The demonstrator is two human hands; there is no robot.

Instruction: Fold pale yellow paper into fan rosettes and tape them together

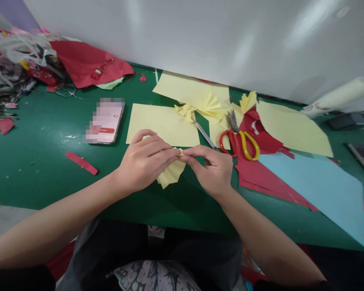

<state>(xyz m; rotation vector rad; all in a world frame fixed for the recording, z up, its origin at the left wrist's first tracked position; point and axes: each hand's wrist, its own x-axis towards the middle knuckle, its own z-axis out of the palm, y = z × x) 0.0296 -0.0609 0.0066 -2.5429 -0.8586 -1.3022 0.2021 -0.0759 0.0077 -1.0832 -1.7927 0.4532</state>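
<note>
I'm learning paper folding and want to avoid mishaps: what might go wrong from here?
The left hand and right hand both pinch the pleated yellow paper, so an uneven pull might tear it or loosen its folds. The scissors lie just beyond the right hand; a careless forward reach could knock them.

I'm standing in what is looking like a papercraft workshop: a green worktop (pixel 54 133) is running along a pale wall (pixel 185 36), and yellow sheets (pixel 157 125), red material (pixel 269 184) and a light-blue sheet (pixel 324 190) are lying spread over it. Scissors (pixel 235 128) are resting among them, pleated yellow pieces (pixel 210 104) are sitting close by, and a pleated yellow fan (pixel 172 173) is being handled. A heap of colourful scraps (pixel 9 66) is crowding the left side.
</note>
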